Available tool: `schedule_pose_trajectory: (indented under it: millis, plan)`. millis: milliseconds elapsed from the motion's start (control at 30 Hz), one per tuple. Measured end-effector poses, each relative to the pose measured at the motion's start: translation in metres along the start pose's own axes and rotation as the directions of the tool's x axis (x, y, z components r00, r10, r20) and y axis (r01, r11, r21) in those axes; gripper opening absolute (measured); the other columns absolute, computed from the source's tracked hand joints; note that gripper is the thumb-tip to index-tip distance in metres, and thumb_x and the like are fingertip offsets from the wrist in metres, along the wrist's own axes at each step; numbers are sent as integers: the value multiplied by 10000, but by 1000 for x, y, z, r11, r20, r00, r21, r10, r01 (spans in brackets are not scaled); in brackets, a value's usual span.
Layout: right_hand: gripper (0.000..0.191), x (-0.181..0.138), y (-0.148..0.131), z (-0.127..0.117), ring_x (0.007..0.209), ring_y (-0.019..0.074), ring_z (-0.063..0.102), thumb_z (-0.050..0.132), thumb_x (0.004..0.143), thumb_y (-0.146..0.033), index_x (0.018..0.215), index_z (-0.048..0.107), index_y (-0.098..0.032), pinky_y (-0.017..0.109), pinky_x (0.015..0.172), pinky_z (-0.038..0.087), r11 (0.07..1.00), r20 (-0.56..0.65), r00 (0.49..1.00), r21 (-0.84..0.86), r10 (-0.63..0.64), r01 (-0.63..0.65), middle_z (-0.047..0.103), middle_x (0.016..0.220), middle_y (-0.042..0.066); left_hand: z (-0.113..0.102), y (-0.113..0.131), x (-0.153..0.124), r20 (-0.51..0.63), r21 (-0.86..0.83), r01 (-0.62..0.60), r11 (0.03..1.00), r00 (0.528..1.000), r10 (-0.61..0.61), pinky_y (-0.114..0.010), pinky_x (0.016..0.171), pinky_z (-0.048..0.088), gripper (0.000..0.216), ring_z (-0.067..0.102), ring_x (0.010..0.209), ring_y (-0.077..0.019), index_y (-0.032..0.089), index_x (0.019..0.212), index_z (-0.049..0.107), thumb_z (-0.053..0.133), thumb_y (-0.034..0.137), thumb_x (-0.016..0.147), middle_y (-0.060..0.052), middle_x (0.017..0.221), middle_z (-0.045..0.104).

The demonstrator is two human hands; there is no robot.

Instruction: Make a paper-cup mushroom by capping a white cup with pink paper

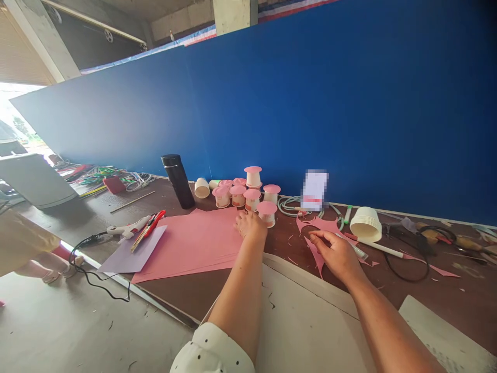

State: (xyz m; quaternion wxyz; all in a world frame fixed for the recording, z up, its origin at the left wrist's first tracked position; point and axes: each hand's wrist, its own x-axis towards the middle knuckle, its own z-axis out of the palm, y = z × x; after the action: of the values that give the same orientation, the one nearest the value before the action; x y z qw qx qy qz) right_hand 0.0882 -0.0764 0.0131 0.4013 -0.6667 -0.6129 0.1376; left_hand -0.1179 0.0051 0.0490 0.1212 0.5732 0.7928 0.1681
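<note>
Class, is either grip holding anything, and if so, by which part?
It cannot be told: the left grip is by the pink paper, the right grip by the pink scraps, and neither clearly shows a hold.

Left hand [251, 225] is resting its fingers at the right edge of the pink paper sheets [198, 241], just beside the pink-topped paper cups [267, 213]. Right hand [337, 256] is hovering at the pink paper scraps [320, 224], thumb and index meeting; can't tell if they're gripping anything. Black vacuum flask [177, 181] is standing left of the cups. Red utility knife [149, 230] is lying across the lilac sheet [135, 254], touching the white glue gun [126, 229]. Nested paper cups [366, 225] are sitting right of the scraps, white stick [382, 248] lying just in front. Blue panel [330, 93] is running behind the dark brown tabletop [171, 303].
</note>
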Motion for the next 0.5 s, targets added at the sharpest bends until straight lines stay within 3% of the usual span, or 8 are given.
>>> schedule_pose_trajectory:
  millis: [100,200,367,500]
  plan:
    - [379,-1,-3,-1,732,221,666,519,835,-508,977,727,-225,349,708,494,1000,25,1000,-4,12,-12,749,897,51,0,-2,5,238,-79,20,997,971,-1,-417,878,451,352,578,1133,-336,191,1106,619,628,269,762,-190,1203,630]
    - [381,-2,-5,-1,737,224,664,515,834,-507,969,729,-221,347,699,494,1000,28,1000,1,-5,5,750,909,57,3,-2,6,297,-106,-11,994,954,42,-373,818,476,273,639,1039,-312,199,998,662,666,247,730,-164,1103,688]
    - [348,-1,-4,0,776,223,669,528,827,-476,941,737,-224,339,722,499,1000,22,1000,1,-21,21,754,917,52,5,-2,2,250,-86,-30,996,967,51,-408,852,471,308,582,1145,-337,204,1055,658,622,210,750,-173,1183,658]
    - [328,-1,-3,2,767,212,668,530,825,-458,935,737,-229,332,731,500,1000,26,1000,-14,-10,11,755,895,39,7,-3,-1,111,-47,-44,998,993,49,-449,940,426,427,475,1256,-342,183,1204,593,553,167,779,-192,1316,566]
